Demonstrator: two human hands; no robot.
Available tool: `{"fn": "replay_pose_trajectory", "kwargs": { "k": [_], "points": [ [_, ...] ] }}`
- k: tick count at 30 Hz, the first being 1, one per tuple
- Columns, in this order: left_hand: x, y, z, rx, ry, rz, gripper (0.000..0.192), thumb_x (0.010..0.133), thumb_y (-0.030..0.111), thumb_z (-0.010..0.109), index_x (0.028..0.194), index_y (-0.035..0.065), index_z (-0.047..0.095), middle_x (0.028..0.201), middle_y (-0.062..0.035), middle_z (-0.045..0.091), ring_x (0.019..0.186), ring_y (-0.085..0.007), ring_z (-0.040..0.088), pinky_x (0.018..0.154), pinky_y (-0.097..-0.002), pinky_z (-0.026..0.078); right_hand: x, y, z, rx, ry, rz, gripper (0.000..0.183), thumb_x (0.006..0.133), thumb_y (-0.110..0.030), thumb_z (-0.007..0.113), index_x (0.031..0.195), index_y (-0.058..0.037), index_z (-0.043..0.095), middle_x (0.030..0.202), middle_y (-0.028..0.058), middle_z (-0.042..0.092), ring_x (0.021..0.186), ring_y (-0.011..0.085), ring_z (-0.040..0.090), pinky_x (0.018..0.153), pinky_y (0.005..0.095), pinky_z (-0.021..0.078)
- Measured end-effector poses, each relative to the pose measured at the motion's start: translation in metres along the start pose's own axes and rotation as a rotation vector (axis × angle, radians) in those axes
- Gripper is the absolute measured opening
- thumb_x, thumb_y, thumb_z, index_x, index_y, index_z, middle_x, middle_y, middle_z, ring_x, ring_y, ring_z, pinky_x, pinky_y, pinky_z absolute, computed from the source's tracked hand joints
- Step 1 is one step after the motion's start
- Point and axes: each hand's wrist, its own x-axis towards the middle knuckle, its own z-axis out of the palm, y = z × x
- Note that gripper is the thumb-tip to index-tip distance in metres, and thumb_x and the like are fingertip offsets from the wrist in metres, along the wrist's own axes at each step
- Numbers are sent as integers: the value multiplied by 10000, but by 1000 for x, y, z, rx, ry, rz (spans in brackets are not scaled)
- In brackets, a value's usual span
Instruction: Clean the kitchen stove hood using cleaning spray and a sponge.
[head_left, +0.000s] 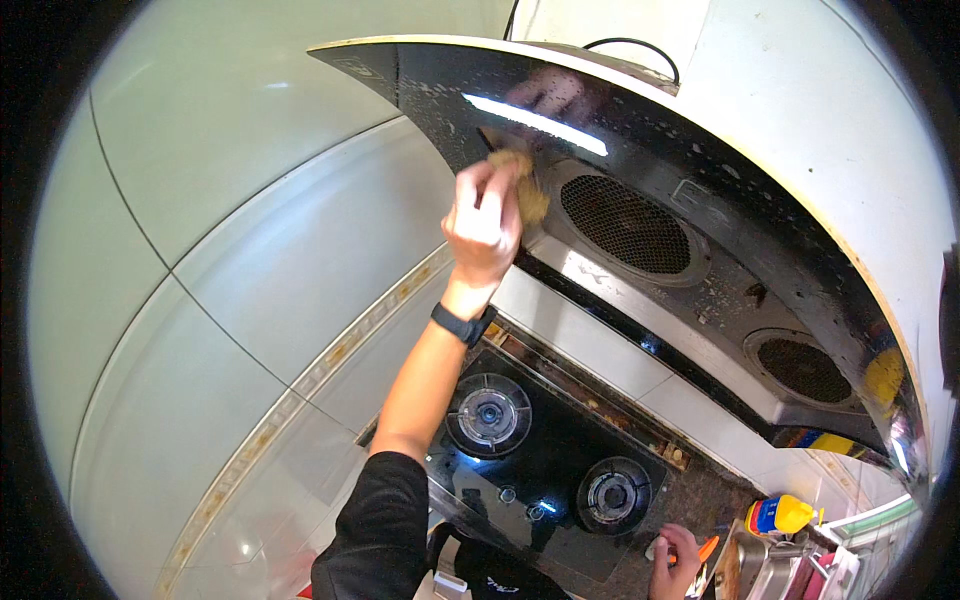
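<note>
My left hand (484, 217), with a black band on the wrist, is raised to the underside of a black range hood (637, 165). It grips a yellowish-brown sponge or cloth (533, 204), blurred, against the hood's left part, beside a round mesh filter (626, 223). Pale specks and smears mark the dark glass panel. Low at the right, my right hand (673, 562) is by the counter's front edge, partly cut off by the frame. An orange-handled tool (707, 549) shows next to and partly behind it; whether the fingers hold it is hidden.
Below the hood lies a black glass gas hob with a left burner (489, 415) and a right burner (614, 495). A yellow bottle with a blue label (780, 516) stands near a metal sink (742, 559). Tiled wall (322, 247) closes off the left side.
</note>
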Motion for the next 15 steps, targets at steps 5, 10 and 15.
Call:
{"fn": "replay_pose_trajectory", "kwargs": {
  "k": [5, 10, 15],
  "points": [
    [11, 14, 29, -37, 88, -130, 232, 833, -48, 722, 1037, 61, 734, 1034, -147, 669, 843, -343, 703, 702, -408, 594, 5, -5, -10, 79, -113, 119, 227, 1014, -163, 677, 1168, 1, 710, 1211, 130, 690, 946, 183, 678, 737, 272, 557],
    [-43, 16, 45, -88, 67, -142, 231, 842, -23, 723, 1054, 67, 735, 1076, -138, 680, 901, -337, 716, 723, -403, 591, -15, 42, -12, -19, -79, -1, 214, 1014, -160, 674, 1157, -4, 711, 1212, 115, 674, 928, 180, 670, 774, 278, 559],
    [-86, 28, 49, -53, -72, -367, 175, 880, -15, 709, 1047, 34, 734, 1082, -155, 683, 922, -346, 701, 756, -401, 576, -20, 38, -12, -14, -141, 68, 177, 1006, -112, 658, 1140, -14, 719, 1123, 89, 678, 908, 157, 668, 765, 266, 538]
  ]
}}
